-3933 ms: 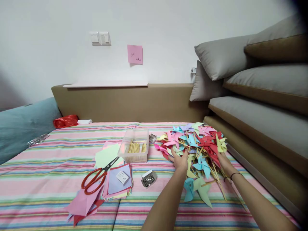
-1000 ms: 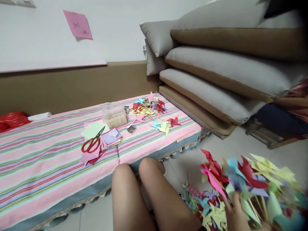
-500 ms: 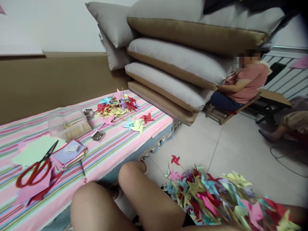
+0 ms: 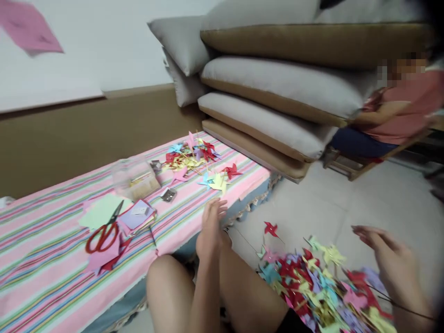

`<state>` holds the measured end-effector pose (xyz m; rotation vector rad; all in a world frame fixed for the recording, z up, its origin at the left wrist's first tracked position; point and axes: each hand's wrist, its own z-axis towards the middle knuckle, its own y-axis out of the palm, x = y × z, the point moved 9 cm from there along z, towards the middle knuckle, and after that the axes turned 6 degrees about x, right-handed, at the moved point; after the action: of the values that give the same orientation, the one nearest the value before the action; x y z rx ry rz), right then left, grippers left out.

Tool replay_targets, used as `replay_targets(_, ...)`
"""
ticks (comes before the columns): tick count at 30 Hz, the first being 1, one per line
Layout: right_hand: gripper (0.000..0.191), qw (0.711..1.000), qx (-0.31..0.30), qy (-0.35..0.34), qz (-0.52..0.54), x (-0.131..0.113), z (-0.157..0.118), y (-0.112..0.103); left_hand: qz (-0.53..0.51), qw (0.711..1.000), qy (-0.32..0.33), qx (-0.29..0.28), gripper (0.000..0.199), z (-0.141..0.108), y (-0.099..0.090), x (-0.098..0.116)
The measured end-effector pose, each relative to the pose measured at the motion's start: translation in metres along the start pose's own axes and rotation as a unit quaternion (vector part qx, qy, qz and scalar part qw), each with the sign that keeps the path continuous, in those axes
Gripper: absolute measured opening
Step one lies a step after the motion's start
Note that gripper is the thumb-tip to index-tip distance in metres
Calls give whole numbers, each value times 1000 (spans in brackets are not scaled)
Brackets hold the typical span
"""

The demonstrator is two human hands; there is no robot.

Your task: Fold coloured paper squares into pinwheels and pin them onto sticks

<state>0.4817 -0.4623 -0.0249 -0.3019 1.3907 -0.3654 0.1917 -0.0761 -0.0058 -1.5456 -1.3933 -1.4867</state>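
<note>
My left hand (image 4: 210, 224) is raised over my knee near the bed's edge, fingers stretched out with nothing in them. Off to the right, my right hand (image 4: 393, 259) hangs above the floor, fingers extended and slightly curved, holding nothing that I can see. Below and beside it is a heap of colourful paper pinwheels (image 4: 322, 286) on sticks. A single red pinwheel (image 4: 271, 229) lies at the heap's far side. More pinwheels (image 4: 194, 155) are piled on the striped bed cover, beyond my left hand. Nearer them, yellow, blue and red pinwheels (image 4: 219, 181) lie close to the edge.
On the striped cover (image 4: 45, 273) are red-handled scissors (image 4: 103, 237), coloured paper squares (image 4: 137, 216), a clear plastic box (image 4: 138, 180) with sticks, and a small box of metal pins (image 4: 169, 195). Stacked cushions (image 4: 277, 88) stand behind. A seated person (image 4: 391, 115) is at the right.
Both hands have come into clear view, my left above my knee and my right lifted beside the heap. The view has swung left, and the pinwheels in the heap lie differently.
</note>
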Motion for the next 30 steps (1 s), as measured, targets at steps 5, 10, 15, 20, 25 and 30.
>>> replay_targets(5,33,966,-229,-65,103,-95,-22,196,-51,980,40,186,36,-20,-119,36)
replay_targets(10,36,917,-360,-166,49,-134,-47,354,-15,958,71,277,40,-8,-167,27)
replay_targets(15,47,940,-307,-152,-1,-106,-14,430,46,965,78,245,38,47,-171,4)
replay_targets(20,55,936,-323,-143,5,-87,-7,472,55,985,-161,42,50,94,-88,-88)
replay_targets(25,48,919,-346,-189,20,-128,12,500,41,998,-54,-12,67,151,-31,-67)
replay_targets(30,38,907,-339,-248,-5,-223,51,554,171,968,115,140,35,242,-80,37)
